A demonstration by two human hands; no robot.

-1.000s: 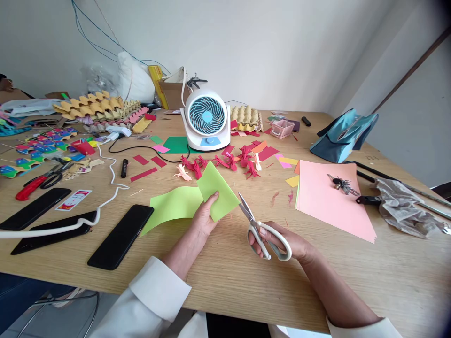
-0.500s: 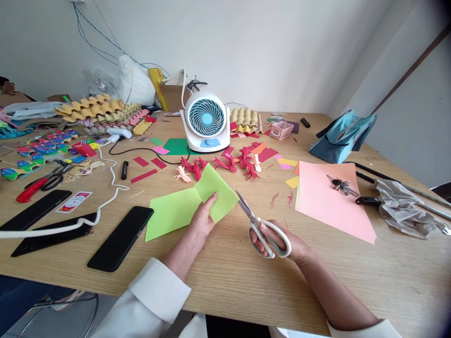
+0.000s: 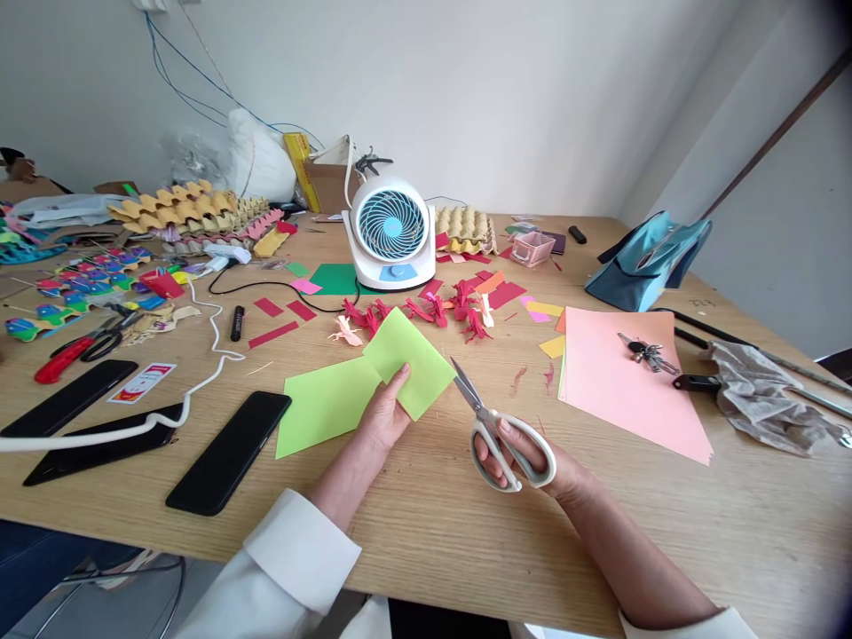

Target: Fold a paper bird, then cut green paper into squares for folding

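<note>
A: Record grip of left hand (image 3: 386,413).
B: Closed on lime-green paper (image 3: 416,364), thumb flat on upper face, fingers underneath.
A: And right hand (image 3: 525,457)?
B: Curled round handle loops of white-handled scissors (image 3: 480,410), thumb at one loop, fingers at other. Blades slightly parted, tips close to right corner of paper. Cannot tell about contact.
A: Note position of paper.
B: Partly raised above wooden table (image 3: 426,532), bent at a crease, with lower length sloping left towards black smartphone (image 3: 230,453). Nearer than crimson paper cutouts (image 3: 436,311) and white fan (image 3: 391,226).
A: Log right side.
B: Pink sheets (image 3: 619,390) flat on table, with keys (image 3: 649,353) on top; teal bag (image 3: 645,266) behind.
A: Left side?
B: Black marker (image 3: 237,323) beyond smartphone; red-handled scissors (image 3: 63,359) farther left, near painted egg-carton strips (image 3: 50,315).
</note>
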